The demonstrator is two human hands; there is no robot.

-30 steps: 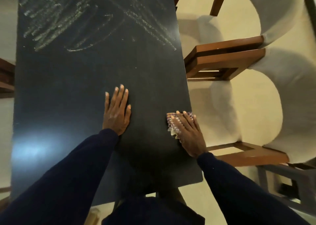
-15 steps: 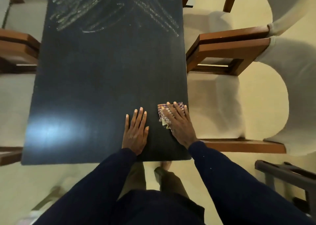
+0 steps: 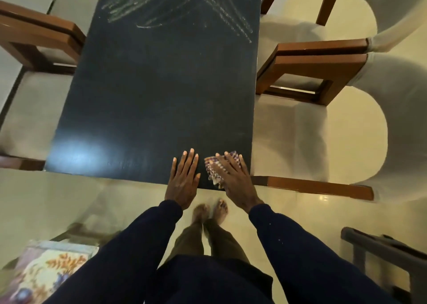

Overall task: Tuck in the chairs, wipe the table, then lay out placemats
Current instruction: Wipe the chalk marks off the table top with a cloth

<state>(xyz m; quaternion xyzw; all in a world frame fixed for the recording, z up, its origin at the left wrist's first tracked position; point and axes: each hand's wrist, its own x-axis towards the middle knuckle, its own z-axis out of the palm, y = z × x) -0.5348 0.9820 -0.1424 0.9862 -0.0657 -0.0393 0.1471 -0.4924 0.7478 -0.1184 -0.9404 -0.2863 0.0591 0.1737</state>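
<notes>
A long black table (image 3: 157, 91) fills the middle of the view, with pale chalky streaks (image 3: 175, 10) at its far end. My right hand (image 3: 235, 179) lies flat with straight fingers on a patterned cloth (image 3: 213, 169), pressing it onto the table's near right corner. My left hand (image 3: 183, 179) rests flat on the table's near edge just left of the cloth. Cream-cushioned wooden chairs stand along both long sides: two chairs on the right (image 3: 328, 128) and two chairs on the left (image 3: 34, 109).
A floral-patterned item (image 3: 46, 269) lies on the floor at the lower left. A dark grey frame (image 3: 381, 248) stands at the lower right. My bare feet (image 3: 211, 211) are on the cream tiled floor just short of the table's near end.
Both hands have slid back along the table to its near edge, the right one dragging the cloth with it. The view has pulled back, showing the floor and my feet.
</notes>
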